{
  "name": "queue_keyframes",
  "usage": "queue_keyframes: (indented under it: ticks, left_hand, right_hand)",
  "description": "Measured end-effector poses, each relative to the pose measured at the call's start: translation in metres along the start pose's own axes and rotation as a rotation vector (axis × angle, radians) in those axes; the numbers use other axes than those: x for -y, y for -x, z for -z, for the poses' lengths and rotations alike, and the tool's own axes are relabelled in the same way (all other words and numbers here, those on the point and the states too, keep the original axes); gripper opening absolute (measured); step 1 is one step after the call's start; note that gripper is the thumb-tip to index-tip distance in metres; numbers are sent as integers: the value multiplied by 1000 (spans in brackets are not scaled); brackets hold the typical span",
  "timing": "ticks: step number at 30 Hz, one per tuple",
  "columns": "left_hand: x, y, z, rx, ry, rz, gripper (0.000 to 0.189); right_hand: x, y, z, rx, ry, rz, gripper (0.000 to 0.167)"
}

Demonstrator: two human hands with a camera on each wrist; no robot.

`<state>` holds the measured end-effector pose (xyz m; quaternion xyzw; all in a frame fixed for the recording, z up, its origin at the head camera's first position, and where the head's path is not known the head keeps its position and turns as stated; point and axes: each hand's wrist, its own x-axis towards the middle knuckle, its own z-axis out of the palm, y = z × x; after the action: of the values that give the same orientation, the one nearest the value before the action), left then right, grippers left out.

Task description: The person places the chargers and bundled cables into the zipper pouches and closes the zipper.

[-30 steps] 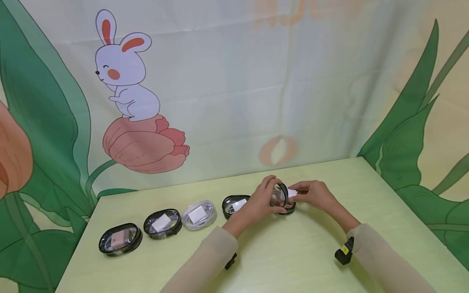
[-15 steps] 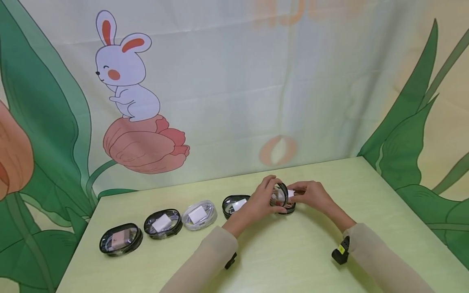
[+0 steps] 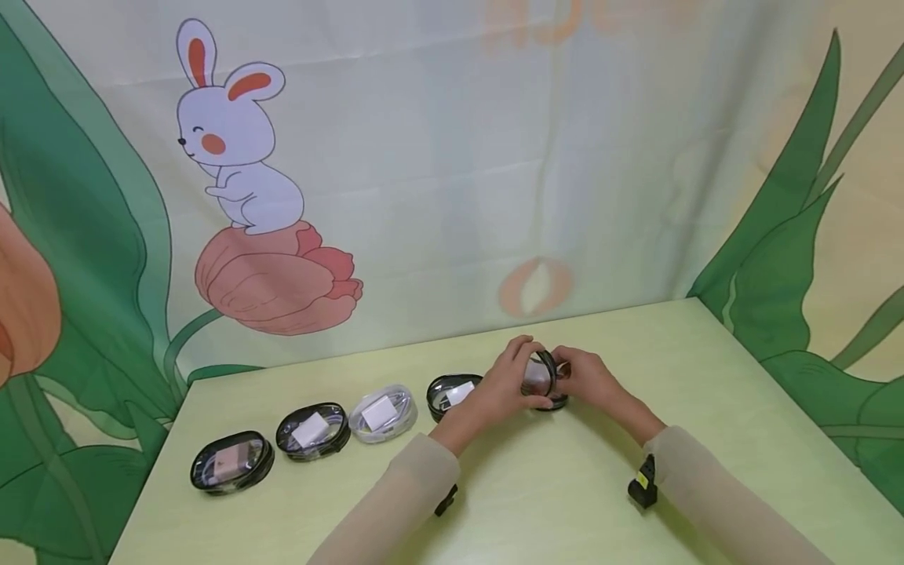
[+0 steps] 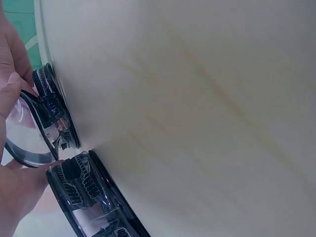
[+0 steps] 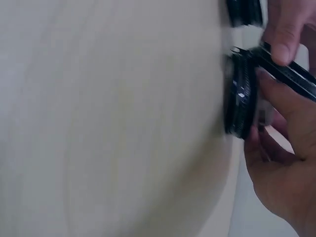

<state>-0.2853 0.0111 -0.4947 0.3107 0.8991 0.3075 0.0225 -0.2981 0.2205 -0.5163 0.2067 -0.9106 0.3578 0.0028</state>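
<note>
My left hand [image 3: 497, 384] grips the raised lid [image 3: 540, 378] of a clear oval zip case with black edging, tilting it up from the base [image 4: 57, 108]. My right hand [image 3: 596, 384] reaches in from the right, its thumb and fingers curled at the mouth of the case. Between them a small whitish charger plug [image 5: 265, 112] shows in the right wrist view, partly covered by fingers. In the head view that plug is hidden behind the lid and the right hand. Left of this case lies a shut black-edged case [image 3: 452, 395], partly covered by my left hand.
Further left along the pale green table [image 3: 565, 502] are a white-edged case [image 3: 404, 424], a black-edged case with a white plug [image 3: 314, 451], and a black-edged case with a pinkish plug [image 3: 233, 486]. A printed rabbit curtain [image 3: 410, 196] hangs behind the table.
My right hand has moved left, closer to the case, carrying the white plug in behind the lid. The left hand stays on the lid.
</note>
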Motion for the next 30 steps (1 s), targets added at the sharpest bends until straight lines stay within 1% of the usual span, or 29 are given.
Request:
queue_keyframes:
  ticks: [3, 4, 6, 8, 12, 14, 18, 23, 25, 30]
  left_hand:
    - [-1, -1, -2, 12, -15, -17, 80]
    - [-1, -1, -2, 18, -26, -23, 81]
    - [-3, -2, -3, 30, -43, -25, 84]
    - [-5, -2, -4, 40, -47, -17, 85]
    - [-7, -2, -6, 38, -53, 29, 84]
    - [-8, -2, -7, 30, -57, 45, 83]
    - [-8, -4, -8, 20, -50, 58, 81]
    - [-8, -7, -9, 27, -70, 48, 77]
    - [-8, -8, -10, 32, -89, 41, 76]
    - [-7, -9, -12, 49, -130, 39, 69]
  right_hand:
    - [-3, 3, 13, 113, -55, 28, 44]
    - [-5, 5, 17, 139, -74, 31, 49]
    - [-7, 7, 24, 161, -118, 22, 56]
    - [-10, 9, 28, 154, -141, 13, 56]
    - [-13, 10, 26, 122, -118, 17, 42]
    - [-14, 10, 23, 108, -104, 12, 38]
    - [-12, 12, 24, 104, -106, -19, 43]
    - [-12, 15, 31, 108, -86, 3, 54]
    - [-13, 15, 34, 99, -88, 1, 54]
    - [-16, 16, 37, 81, -86, -15, 48]
